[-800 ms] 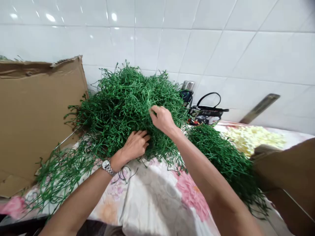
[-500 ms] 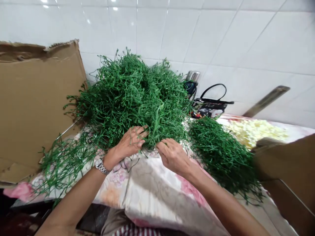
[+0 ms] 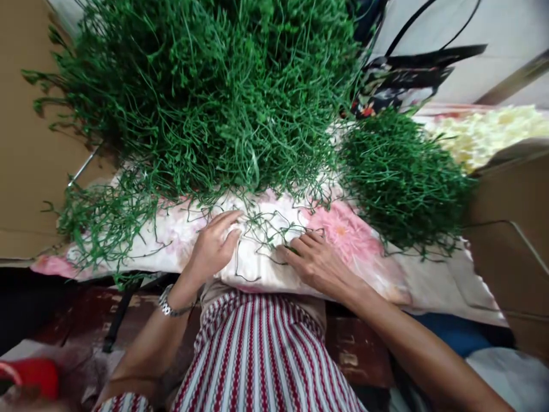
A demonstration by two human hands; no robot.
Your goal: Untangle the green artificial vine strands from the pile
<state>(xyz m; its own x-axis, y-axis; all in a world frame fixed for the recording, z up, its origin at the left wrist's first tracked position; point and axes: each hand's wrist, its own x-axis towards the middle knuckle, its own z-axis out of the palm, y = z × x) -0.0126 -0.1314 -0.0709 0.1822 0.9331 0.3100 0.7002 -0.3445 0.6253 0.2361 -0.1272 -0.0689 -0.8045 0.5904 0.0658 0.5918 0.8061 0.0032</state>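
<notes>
Several thin, wiry dark-green stems [image 3: 268, 226] lie loose on a white cloth printed with pink flowers [image 3: 253, 260], in the space between the person's bare left hand [image 3: 213, 246] and bare right hand [image 3: 315, 262]. The left hand is open, fingers stretched forward and thumb apart from them, just beside the loose stems. The right hand is bent over their other side, its fingers curled down towards the cloth; whether it pinches a stem cannot be told. A silver metal wristwatch [image 3: 166, 302] sits on the left wrist.

Beyond both hands rises a large, tangled heap of green stems with small bud-like tips [image 3: 231, 103]. Another, smaller mound of green stems [image 3: 407, 177] lies to its right, and a thin scatter of green stems [image 3: 109, 220] spreads to the left, beside a brown cardboard panel [image 3: 21, 171]. Behind the smaller mound are a black bag with a floral pattern [image 3: 398, 86] and a pile of pale yellow pieces [image 3: 493, 134]. Below the cloth's front edge shows a red-and-white striped garment [image 3: 257, 355]
</notes>
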